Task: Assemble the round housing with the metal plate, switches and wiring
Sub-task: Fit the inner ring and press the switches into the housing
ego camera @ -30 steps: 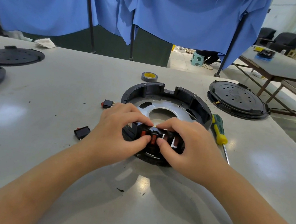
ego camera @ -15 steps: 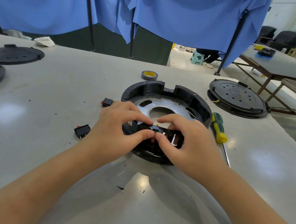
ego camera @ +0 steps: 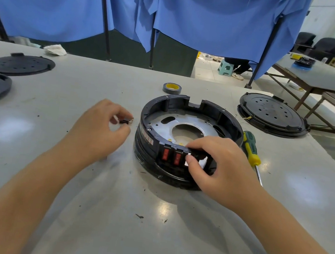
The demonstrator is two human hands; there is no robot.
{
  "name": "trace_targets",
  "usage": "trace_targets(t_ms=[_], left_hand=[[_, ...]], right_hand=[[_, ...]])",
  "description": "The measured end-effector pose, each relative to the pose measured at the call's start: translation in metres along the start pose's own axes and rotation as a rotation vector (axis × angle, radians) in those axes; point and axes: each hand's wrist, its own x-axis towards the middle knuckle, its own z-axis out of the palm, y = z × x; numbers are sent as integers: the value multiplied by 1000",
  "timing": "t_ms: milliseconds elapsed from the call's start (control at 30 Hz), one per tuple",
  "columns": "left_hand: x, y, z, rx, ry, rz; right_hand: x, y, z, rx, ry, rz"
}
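The round housing (ego camera: pixel 189 142) sits at the centre of the frame on the grey table (ego camera: pixel 108 215), a black ring with the silver metal plate (ego camera: pixel 186 125) seated inside it. Two red switches (ego camera: pixel 171 156) are already set side by side in its near wall, with an open slot just to their right. The right hand (ego camera: pixel 219 165) grips that near wall, fingers over the rim and thumb on the outer face beside the open slot. To the left of the housing, the left hand (ego camera: pixel 102 129) pinches a small black loose switch (ego camera: pixel 125 121) between thumb and fingertips, close to the housing wall.

The step looks like fetching the next switch for the empty slot. It probably goes best if the right hand steadies the housing, the switch is turned terminals inward and pressed squarely until it clicks.

Farther out lie a yellow-handled screwdriver (ego camera: pixel 252 148) at right, a tape roll (ego camera: pixel 172 88) behind, and black round covers (ego camera: pixel 272 114) at the upper right and left.
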Motion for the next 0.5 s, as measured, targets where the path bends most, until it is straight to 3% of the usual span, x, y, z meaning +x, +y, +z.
trace_targets(t_ms=[133,233,500], left_hand=[[4,-22,-10,308,-316,-206],[3,-26,-16,361,-512,-273],[-1,-23,-16,279,-526,-188]], right_hand=[[-1,0,0,17,8,2],[-1,0,0,16,8,6],[0,0,0,20,-2,15]])
